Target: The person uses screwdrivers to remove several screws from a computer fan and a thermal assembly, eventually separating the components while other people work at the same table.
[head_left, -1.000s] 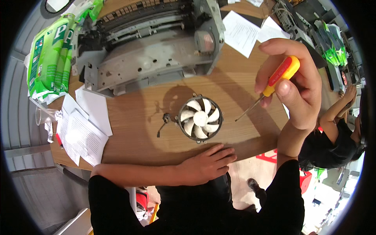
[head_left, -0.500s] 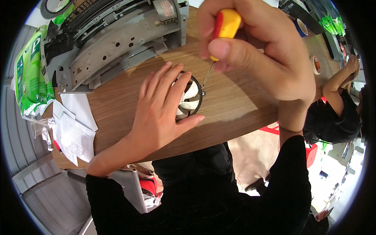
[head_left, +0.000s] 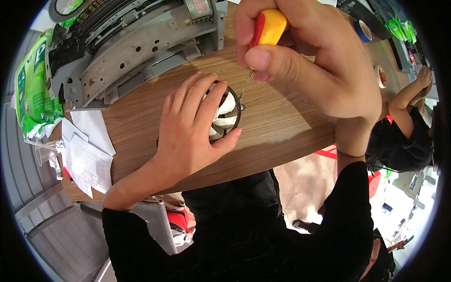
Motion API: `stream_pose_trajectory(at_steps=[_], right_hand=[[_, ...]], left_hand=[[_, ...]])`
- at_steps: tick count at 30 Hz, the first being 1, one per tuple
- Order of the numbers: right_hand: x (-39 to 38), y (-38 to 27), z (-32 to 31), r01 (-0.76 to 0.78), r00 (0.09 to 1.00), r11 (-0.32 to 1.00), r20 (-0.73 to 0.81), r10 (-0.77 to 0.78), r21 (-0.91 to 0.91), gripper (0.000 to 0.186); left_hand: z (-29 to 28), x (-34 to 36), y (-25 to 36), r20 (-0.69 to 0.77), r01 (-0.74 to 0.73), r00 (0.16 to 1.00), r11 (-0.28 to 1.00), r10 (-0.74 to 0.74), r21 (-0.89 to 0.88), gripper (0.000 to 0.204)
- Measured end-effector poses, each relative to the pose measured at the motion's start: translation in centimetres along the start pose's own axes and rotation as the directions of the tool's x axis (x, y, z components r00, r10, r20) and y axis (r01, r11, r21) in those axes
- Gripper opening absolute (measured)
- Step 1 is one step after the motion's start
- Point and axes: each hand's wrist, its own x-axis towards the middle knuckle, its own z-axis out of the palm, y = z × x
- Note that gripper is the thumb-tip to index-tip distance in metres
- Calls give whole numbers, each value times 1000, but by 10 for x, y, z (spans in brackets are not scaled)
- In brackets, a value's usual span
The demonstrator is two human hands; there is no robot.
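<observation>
Head view, then: which materials and shapes go on the list?

Wood-grain tabletop (head_left: 282,136), brown, its near edge bowed by the lens. Grey metal chassis (head_left: 141,58), long, pierced with round holes and stained in patches. Green packages (head_left: 34,89), glossy and crinkled film. Printed papers (head_left: 89,162), white, flat and overlapping. Plastic cup (head_left: 41,155), clear, beside the papers. Blue tape roll (head_left: 363,31) and orange tape roll (head_left: 381,77), both rings, at the right of the table.

And the pieces being handled?

Fan (head_left: 226,121), one: round black rim, broad white blades, a small lug on the rim's right side. It lies on the tabletop near the middle, right of the chassis's near corner. Screwdriver (head_left: 270,29), one: stubby yellow handle with a red side, thin metal shaft slanting down to the fan's right edge.

How are the hands entered?

Left hand (head_left: 185,124): laid over the fan, fingers stretched out, thumb apart at the near rim. Right hand (head_left: 324,70): closed around the screwdriver's handle, thumb against its side.

Anything obscured?

Much of the fan's left part, under the left hand. Whether the shaft's tip touches the lug cannot be told. Chassis, cut by the upper edge. Co-worker (head_left: 403,136), at far right, partly lost in the dark rim.
</observation>
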Motion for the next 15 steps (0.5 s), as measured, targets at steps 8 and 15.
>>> stream_pose_trajectory(at_steps=[8, 15], right_hand=[[-2, -10, -2, -18, 999, 999, 35, 19, -45, 26], [1, -19, -7, -53, 996, 996, 69, 58, -72, 23]], left_hand=[[2, 0, -1, -38, -34, 999, 998, 36, 49, 71], [1, 1, 1, -24, -29, 999, 998, 30, 50, 70]])
